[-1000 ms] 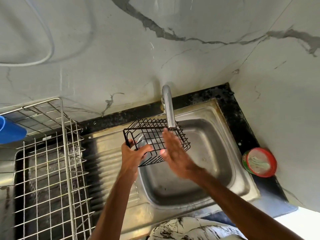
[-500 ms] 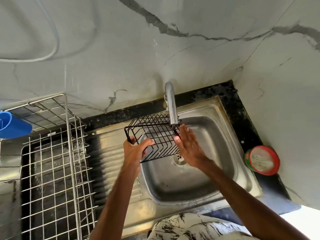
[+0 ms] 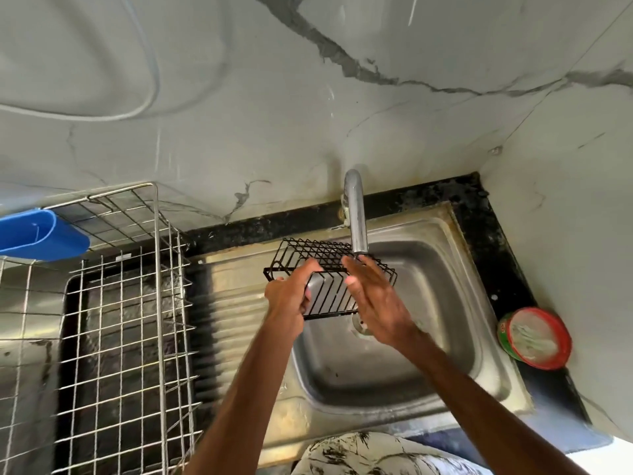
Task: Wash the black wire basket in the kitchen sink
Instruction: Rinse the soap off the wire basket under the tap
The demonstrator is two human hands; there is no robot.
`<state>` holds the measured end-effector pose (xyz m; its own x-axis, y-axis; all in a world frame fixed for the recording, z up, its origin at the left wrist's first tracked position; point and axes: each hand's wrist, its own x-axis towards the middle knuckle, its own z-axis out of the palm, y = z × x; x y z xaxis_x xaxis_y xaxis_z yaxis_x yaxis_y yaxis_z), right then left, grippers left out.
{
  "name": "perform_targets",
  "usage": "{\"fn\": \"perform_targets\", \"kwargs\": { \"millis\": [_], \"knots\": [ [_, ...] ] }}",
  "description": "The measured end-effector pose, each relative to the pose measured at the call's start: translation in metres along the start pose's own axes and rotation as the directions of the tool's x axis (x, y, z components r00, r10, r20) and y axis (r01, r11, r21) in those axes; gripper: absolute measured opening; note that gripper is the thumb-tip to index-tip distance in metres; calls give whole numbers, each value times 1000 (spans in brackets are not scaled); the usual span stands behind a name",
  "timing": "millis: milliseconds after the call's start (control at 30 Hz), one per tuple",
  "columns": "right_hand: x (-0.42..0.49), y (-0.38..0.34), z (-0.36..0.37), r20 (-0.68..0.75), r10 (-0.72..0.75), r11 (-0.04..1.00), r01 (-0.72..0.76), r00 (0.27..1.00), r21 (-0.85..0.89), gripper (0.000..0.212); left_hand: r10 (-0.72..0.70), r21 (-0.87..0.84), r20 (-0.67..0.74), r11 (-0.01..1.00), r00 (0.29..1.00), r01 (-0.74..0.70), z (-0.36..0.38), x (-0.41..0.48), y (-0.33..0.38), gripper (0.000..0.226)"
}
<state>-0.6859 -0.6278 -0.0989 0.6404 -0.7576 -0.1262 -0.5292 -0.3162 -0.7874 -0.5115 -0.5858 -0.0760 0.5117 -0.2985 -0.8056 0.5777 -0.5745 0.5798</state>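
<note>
We hold the basket (image 3: 320, 250) tilted over the sink (image 3: 442, 289), its far edge just under the tap (image 3: 356, 217) spout. The left hand (image 3: 287, 298) grips the left end, fingers curled round the wires. The right hand (image 3: 378, 303) lies against the right side, fingers straight, grasping nothing. We cannot tell whether water is running.

Likely faults, as we judge them:
- Only one hand grips. Wet wire could slip and drop the basket into the sink.
- Lifting the basket could knock its edge against the spout.
- Rubbing fingers could snag between wires.
- Splash could reach the rack (image 3: 120, 337) at left.
</note>
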Motion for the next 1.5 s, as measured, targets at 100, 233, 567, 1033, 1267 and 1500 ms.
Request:
{"fn": "perform_targets", "kwargs": {
  "millis": [100,233,567,1033,1267,1500],
  "knots": [
    [12,2,-17,33,167,970,-170,985,172,47,-24,45,10,999,1000,23,9,2,4,48],
    [47,2,-20,109,399,763,-396,910,512,33,-78,66,20,995,997,77,22,15,12,51],
    [11,-8,4,219,6,1000,-4,976,-11,58,-148,42,81,988,986,145,30,34,12,47],
    [20,14,-2,147,84,985,-59,986,-164,65,-62,116,87,992,994,52,16,35,14,48],
    [5,33,17,171,187,982,-189,967,-4,71,-53,162,-21,985,998,55,17,44,8,77],
    [20,40,10,121,78,997,-78,990,-3,57,1,162,169,986,986,-29,-9,49,1,27]
  ]
}}
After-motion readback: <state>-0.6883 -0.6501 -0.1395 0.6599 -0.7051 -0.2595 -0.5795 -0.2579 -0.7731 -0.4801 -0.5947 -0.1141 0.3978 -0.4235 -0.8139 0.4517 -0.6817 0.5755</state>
